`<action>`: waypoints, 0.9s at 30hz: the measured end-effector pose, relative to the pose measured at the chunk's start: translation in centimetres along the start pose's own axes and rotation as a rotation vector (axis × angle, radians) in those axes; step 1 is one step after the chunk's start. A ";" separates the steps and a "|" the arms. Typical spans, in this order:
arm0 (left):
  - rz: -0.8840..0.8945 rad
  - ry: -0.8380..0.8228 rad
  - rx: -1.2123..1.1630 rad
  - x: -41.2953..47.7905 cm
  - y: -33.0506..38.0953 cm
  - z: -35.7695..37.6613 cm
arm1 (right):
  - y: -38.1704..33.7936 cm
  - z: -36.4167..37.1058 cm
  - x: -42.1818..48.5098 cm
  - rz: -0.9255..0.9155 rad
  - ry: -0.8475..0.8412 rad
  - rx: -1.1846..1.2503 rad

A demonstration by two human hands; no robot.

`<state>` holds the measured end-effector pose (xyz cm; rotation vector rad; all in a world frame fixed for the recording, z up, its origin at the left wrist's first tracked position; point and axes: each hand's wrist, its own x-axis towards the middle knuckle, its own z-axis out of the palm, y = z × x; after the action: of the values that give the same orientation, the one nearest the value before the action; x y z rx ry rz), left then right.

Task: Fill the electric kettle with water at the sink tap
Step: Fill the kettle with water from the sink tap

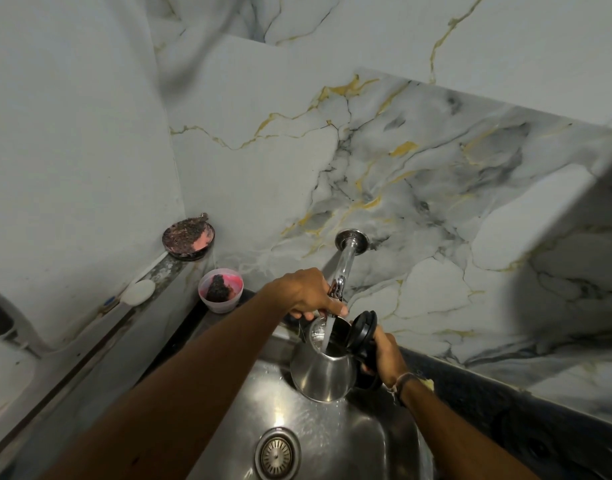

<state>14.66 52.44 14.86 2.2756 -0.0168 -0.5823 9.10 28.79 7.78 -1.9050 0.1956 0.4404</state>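
A steel electric kettle (323, 374) hangs over the metal sink (366, 441), its black lid (363, 332) flipped open to the right. My right hand (384, 355) grips the kettle's black handle. A chrome tap (344, 268) juts from the marble wall, and a stream of water falls from it into the kettle's mouth. My left hand (306, 294) is closed around the tap's lever just above the kettle.
The sink drain (277, 453) lies in the wet basin near the bottom edge. A pink cup with dark residue (221, 289) and a round dish with dark scraps (188, 239) stand on the ledge at left, beside a white soap bar (138, 292). A dark counter edge (505, 396) runs along the right.
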 end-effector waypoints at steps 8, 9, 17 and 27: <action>-0.004 -0.006 -0.003 -0.1 0.0 0.0 | -0.2 0.1 -0.3 0.005 0.029 0.014; -0.006 -0.006 -0.007 -0.1 0.0 0.0 | -0.3 0.1 -0.4 0.003 0.020 0.022; -0.005 -0.014 0.009 -0.5 0.3 -0.2 | -0.5 0.0 -0.4 -0.014 0.001 0.016; 0.006 -0.014 -0.001 -1.0 0.4 -0.2 | -0.4 0.0 -0.7 -0.021 0.023 0.026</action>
<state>13.92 52.48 15.60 2.2701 -0.0307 -0.5955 8.62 28.92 8.37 -1.8852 0.1955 0.4007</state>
